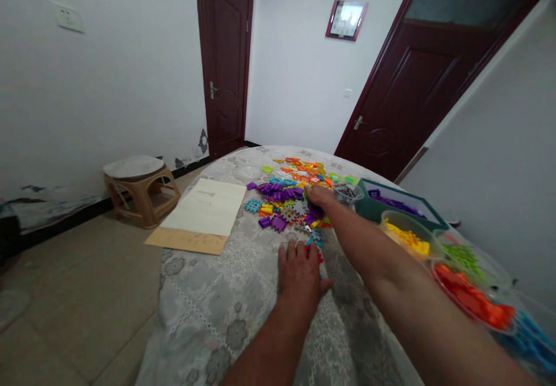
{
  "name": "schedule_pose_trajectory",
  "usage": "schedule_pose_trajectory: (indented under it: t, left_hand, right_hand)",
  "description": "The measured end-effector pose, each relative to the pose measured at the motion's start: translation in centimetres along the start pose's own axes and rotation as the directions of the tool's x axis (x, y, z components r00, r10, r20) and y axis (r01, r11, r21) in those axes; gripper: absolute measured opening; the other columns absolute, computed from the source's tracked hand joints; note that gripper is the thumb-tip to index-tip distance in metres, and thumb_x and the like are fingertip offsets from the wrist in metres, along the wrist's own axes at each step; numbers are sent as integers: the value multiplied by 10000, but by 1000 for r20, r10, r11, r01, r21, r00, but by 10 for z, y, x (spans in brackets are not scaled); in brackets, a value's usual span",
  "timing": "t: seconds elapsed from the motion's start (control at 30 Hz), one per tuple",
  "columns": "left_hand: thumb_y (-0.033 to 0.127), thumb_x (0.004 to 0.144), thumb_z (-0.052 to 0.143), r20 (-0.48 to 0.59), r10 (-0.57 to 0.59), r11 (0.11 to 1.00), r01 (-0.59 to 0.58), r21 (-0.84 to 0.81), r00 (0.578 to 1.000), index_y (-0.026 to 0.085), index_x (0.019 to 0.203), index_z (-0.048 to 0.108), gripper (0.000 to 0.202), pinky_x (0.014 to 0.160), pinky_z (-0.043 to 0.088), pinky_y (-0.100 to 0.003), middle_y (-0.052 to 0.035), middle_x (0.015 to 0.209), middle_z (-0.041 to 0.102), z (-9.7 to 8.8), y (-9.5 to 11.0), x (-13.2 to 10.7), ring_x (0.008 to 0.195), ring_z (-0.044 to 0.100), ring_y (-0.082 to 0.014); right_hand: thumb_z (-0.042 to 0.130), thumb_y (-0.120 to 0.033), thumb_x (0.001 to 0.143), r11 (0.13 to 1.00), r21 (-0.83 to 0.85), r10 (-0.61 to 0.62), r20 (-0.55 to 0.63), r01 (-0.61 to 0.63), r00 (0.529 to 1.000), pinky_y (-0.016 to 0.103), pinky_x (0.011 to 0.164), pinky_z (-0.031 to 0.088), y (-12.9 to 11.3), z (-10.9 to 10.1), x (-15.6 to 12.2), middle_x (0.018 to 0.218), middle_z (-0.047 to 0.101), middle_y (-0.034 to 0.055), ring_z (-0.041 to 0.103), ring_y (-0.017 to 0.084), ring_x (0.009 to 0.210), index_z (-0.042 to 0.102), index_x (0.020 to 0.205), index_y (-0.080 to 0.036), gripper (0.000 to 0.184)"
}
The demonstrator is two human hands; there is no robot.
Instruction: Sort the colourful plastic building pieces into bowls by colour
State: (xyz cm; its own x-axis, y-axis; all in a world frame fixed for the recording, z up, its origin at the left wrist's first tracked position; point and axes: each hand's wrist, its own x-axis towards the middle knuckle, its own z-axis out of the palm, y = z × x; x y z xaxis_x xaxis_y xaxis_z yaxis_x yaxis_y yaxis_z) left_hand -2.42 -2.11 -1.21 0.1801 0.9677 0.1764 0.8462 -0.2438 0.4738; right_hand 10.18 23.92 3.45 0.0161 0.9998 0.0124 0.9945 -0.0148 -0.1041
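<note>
My left hand [299, 270] lies palm down on the tablecloth with its fingers stretched out. Several red and blue plastic pieces [316, 240] are beside and just beyond its fingertips. Further out, my right hand [320, 195] reaches over the right side of a mixed pile of plastic building pieces [289, 195]. Its fingers are mostly hidden, so whether it grips a piece is unclear. The pile holds purple, orange, yellow, teal and grey pieces, some of them flat with notched edges, such as a purple one [278, 222].
Right of the pile are a small tub of grey pieces [347, 193], a green box [369, 207] with purple pieces, and clear tubs of yellow [410, 238], green [464, 258], red [473, 296] and blue pieces [534, 339]. Papers [204, 206] lie left. A stool [141, 192] stands beyond the table.
</note>
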Motion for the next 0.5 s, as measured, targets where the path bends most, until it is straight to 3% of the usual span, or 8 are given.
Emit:
schedule_pose_trajectory:
  t: [0.13,0.27,0.37,0.5]
  left_hand:
    - [583,744,858,-72,-55,997,58,50,996,192,1578,487,993,1251,255,-615,-210,1548,546,2,-1,5,1488,427,-430]
    - [612,662,892,-125,-78,997,79,7,989,124,1632,379,1201,1265,218,-622,-263,1610,461,7,-2,7,1519,374,-458]
    - [591,649,891,-160,-68,998,66,-15,985,115,1643,341,1232,1264,212,-626,-278,1638,411,11,-3,7,1534,349,-465]
    - [514,637,896,-223,-48,998,39,-44,974,112,1632,335,1212,1245,247,-633,-292,1621,409,16,-6,7,1521,363,-476]
  right_hand:
    - [280,-604,1076,997,-10,72,12,-72,997,562,1157,376,-6,3,-6,1467,621,265,587,387,1378,621,1438,-83,720]
    - [301,-598,1066,995,-15,100,10,-100,995,558,1132,400,-12,4,-23,1404,659,279,612,402,1340,684,1353,-66,715]
    - [290,-589,1070,995,-4,97,10,-97,995,546,1115,417,-20,8,-43,1377,675,275,629,395,1313,717,1312,-86,703]
    - [277,-558,1076,996,16,83,-4,-83,997,554,1075,446,-29,17,-75,1419,640,278,606,404,1332,666,1390,-101,677]
